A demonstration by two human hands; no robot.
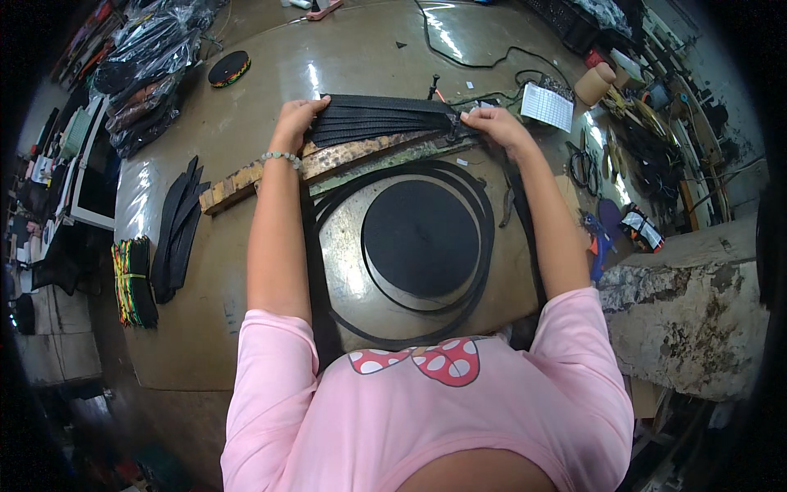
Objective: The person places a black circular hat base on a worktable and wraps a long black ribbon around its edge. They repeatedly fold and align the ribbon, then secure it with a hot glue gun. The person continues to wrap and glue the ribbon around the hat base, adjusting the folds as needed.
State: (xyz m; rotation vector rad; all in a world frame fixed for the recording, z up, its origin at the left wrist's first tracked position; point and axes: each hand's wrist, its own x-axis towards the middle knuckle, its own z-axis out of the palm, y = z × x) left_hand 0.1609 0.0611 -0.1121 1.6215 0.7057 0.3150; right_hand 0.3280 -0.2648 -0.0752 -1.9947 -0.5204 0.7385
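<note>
A bundle of flat black textured straps (381, 116) is stretched sideways between my hands. My left hand (297, 125) pinches its left end, where the strips fan slightly apart. At the other end my right hand (498, 129) grips the straps where they gather close together. Just beneath the bundle lies a long worn wooden bar (234, 187), tilted up toward the right. Nearer to me sits a wide coil of black strap (422, 238), tightly wound in its middle with loose loops around it.
Black strips (174, 234) and a tied multicoloured strap bundle (134, 283) lie at left. Plastic-wrapped goods (156, 61) and a small round coil (229, 69) are farther back. A paper sheet (547, 107), scissors (584, 168) and a blue-handled tool (599, 243) lie at right.
</note>
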